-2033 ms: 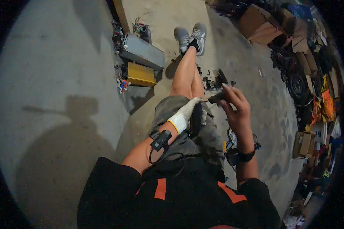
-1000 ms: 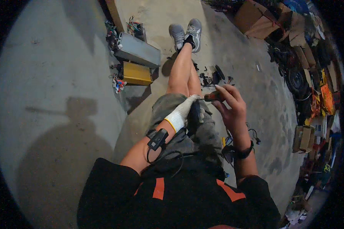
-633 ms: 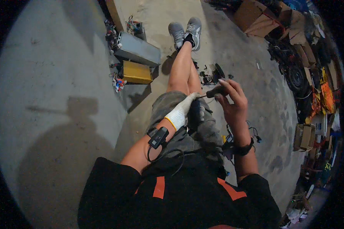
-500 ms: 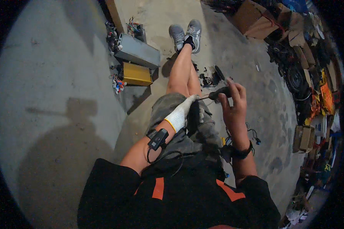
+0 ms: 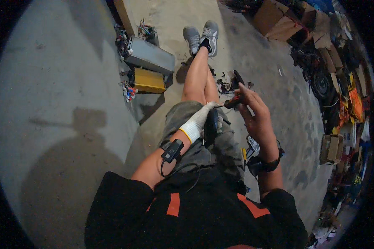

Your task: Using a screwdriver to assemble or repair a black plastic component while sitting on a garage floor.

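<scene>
In a white knitted glove, my left hand (image 5: 200, 120) is closed around a dark, elongated part (image 5: 211, 124) that rests over my lap; its exact kind is hard to make out. My bare right hand (image 5: 258, 118) has its fingers and thumb at the dark handle, with some red, of a screwdriver (image 5: 233, 102). The screwdriver lies nearly level, its shaft running left to the top end of the part by my gloved fingers. Where the tip meets the part is hidden. A short dark rod (image 5: 226, 122) shows beside the part.
Left of my legs stand a silver metal box (image 5: 151, 54) and a gold one (image 5: 149, 81) with wires. Small dark parts (image 5: 225, 86) and a black oval piece (image 5: 238, 77) lie beyond my right hand. Cardboard boxes (image 5: 276, 20) and a cluttered pile line the right side.
My right hand has turned, its raised fingers coming down and left over the screwdriver handle. More of the handle's red shows. My left hand and the part have barely moved.
</scene>
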The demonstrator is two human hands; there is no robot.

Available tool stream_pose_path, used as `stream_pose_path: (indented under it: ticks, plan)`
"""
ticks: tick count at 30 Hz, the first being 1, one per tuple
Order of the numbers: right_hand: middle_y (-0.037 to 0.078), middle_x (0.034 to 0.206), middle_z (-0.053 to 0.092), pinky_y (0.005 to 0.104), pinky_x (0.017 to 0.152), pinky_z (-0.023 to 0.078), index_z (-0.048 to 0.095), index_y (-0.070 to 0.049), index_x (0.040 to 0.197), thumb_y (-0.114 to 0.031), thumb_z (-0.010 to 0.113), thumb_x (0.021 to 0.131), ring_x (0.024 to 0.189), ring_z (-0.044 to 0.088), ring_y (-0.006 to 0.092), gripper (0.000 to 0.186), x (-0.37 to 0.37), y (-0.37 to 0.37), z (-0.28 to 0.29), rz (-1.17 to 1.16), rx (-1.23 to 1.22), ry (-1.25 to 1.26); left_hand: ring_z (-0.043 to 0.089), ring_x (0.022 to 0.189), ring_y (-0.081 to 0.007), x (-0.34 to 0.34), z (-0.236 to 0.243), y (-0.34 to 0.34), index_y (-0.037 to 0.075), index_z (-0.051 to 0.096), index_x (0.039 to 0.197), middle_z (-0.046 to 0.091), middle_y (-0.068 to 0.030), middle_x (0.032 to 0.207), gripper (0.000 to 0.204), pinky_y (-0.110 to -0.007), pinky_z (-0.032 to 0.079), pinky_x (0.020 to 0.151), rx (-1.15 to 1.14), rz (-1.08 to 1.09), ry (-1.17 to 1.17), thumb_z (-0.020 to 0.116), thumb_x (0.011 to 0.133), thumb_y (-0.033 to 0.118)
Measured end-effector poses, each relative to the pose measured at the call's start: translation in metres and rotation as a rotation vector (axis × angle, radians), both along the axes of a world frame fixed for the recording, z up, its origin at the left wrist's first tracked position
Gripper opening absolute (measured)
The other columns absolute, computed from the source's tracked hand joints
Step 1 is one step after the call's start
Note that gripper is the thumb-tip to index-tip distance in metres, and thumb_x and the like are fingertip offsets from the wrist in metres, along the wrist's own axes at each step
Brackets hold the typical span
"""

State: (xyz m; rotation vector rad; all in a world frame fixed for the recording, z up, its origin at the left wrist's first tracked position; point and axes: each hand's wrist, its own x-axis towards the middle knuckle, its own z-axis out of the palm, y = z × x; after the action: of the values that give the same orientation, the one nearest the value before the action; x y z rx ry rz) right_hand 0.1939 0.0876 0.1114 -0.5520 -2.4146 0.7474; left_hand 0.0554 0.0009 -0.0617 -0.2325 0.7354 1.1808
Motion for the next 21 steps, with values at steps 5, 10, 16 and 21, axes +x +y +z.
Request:
stream_pose_path:
  ticks: [5, 10, 16, 21]
  plan:
    - [0.015, 0.128, 0.062, 0.0356, 0.092, 0.054, 0.056, -0.008, 0.142, 0.001, 0.071, 0.09, 0.109, 0.067, 0.0288, 0.055, 0.0, -0.005, -0.01, -0.098, -0.001, -0.04, 0.066, 0.058, -0.0279, 0.001, -0.001, -0.003, 0.004, 0.065, 0.095, 0.068, -0.0135, 0.075, 0.053, -0.042, 0.058, 0.057, 0.009, 0.018, -0.053, 0.058, 0.096, 0.057]
    - [0.017, 0.126, 0.062, 0.0368, 0.091, 0.054, 0.053, -0.005, 0.144, -0.001, 0.072, 0.089, 0.106, 0.066, 0.0282, 0.058, 0.003, -0.001, -0.006, 0.092, -0.114, 0.051, 0.065, 0.06, -0.0285, 0.0, -0.002, -0.004, 0.003, 0.065, 0.096, 0.068, -0.0137, 0.075, 0.056, -0.043, 0.057, 0.057, 0.046, -0.004, 0.017, 0.055, 0.098, 0.058]
    - [0.015, 0.123, 0.063, 0.0378, 0.092, 0.053, 0.052, -0.004, 0.144, 0.0, 0.072, 0.089, 0.106, 0.066, 0.0279, 0.059, 0.0, -0.004, -0.015, -0.136, -0.053, 0.062, 0.064, 0.058, -0.0291, 0.003, -0.002, -0.003, 0.004, 0.065, 0.094, 0.067, -0.0138, 0.074, 0.056, -0.044, 0.055, 0.057, 0.003, 0.004, -0.025, 0.054, 0.098, 0.059]
    - [0.017, 0.117, 0.065, 0.0378, 0.091, 0.053, 0.05, -0.005, 0.147, -0.001, 0.073, 0.088, 0.104, 0.066, 0.0294, 0.063, 0.001, -0.002, -0.006, -0.018, -0.049, 0.006, 0.068, 0.064, -0.0343, -0.007, -0.005, 0.0, 0.02, 0.058, 0.122, 0.07, -0.0149, 0.08, 0.04, -0.051, 0.058, 0.062, 0.03, -0.087, -0.082, 0.044, 0.104, 0.052]
